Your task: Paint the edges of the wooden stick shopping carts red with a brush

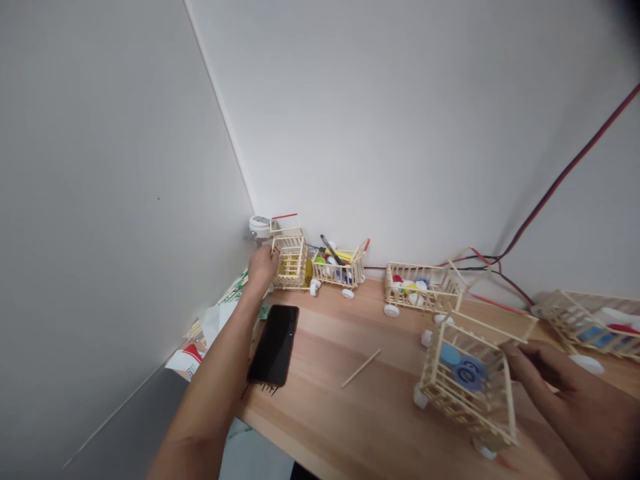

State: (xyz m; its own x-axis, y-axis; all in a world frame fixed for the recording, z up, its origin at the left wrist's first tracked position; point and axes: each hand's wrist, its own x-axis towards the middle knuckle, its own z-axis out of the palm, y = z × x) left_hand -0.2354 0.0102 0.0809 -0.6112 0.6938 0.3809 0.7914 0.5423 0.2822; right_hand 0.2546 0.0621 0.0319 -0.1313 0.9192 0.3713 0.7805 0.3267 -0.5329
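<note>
Left hand [262,265] curled on corner of popsicle-stick cart [291,261]; right hand [567,400] half-open, fingers against bottle-cap cart [467,377]. Hard squeeze could snap sticks; phone [274,345] below left hand could get knocked.

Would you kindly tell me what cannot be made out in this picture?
Head view:
Stick cart by the left hand: contents hidden by its slats and the hand.
Far-right cart: cut off by the right edge.
Packet: print too small, partly hidden by the left forearm.
Nearest cart: whether the right hand grips it, as slats and fingers overlap.
</note>
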